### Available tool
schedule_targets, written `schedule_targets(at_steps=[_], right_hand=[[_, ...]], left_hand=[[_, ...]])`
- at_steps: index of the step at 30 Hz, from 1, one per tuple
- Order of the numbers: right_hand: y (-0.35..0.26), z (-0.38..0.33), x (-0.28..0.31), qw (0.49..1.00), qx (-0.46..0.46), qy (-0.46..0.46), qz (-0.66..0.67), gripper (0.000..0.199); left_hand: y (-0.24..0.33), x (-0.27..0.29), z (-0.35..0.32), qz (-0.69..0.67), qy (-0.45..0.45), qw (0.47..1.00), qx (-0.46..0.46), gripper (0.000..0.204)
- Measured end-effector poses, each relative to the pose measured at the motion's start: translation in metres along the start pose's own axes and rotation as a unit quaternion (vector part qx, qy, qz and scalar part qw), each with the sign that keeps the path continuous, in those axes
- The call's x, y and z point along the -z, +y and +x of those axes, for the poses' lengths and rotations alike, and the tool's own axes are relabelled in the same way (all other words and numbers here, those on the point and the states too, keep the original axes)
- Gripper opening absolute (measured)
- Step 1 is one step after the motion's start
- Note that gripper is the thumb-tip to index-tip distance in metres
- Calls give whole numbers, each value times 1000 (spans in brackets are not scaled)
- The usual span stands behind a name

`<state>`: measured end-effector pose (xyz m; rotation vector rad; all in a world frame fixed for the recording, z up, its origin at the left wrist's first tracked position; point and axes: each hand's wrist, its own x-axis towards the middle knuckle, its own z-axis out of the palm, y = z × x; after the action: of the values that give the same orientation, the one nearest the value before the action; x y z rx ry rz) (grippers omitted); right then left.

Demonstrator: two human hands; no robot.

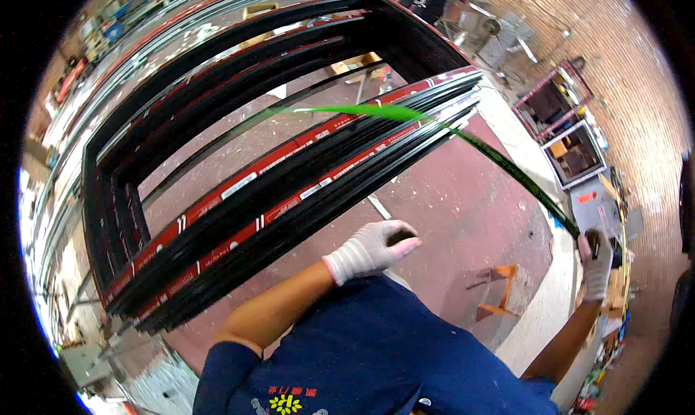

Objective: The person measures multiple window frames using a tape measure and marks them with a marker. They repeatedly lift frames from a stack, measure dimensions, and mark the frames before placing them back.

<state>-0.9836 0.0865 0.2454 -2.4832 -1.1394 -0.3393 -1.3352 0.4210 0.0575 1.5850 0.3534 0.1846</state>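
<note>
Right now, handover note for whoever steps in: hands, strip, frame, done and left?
Left hand: gloved, closed on a small dark object, close to the body, off the frame.
Right hand: gloved, gripping the lower end of the green strip.
The strip arcs up and left across the black window frame profiles, which bear red-and-white labels; its far end is blurred above them.
Done: strip looks mostly free of the frame.
Left: cannot tell whether the far end is still attached.

Glossy blk metal frames [239, 198], knit cloth gloves [365, 250]
</note>
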Motion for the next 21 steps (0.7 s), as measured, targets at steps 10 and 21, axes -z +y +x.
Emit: schedule_targets(at_steps=[10, 21], right_hand=[[106, -94, -103, 913, -178, -213, 299, 15], [76, -150, -238, 711, -264, -401, 514, 20]], left_hand=[[2, -92, 132, -121, 193, 964, 134, 60], [-37, -163, 133, -107, 276, 955, -28, 31]])
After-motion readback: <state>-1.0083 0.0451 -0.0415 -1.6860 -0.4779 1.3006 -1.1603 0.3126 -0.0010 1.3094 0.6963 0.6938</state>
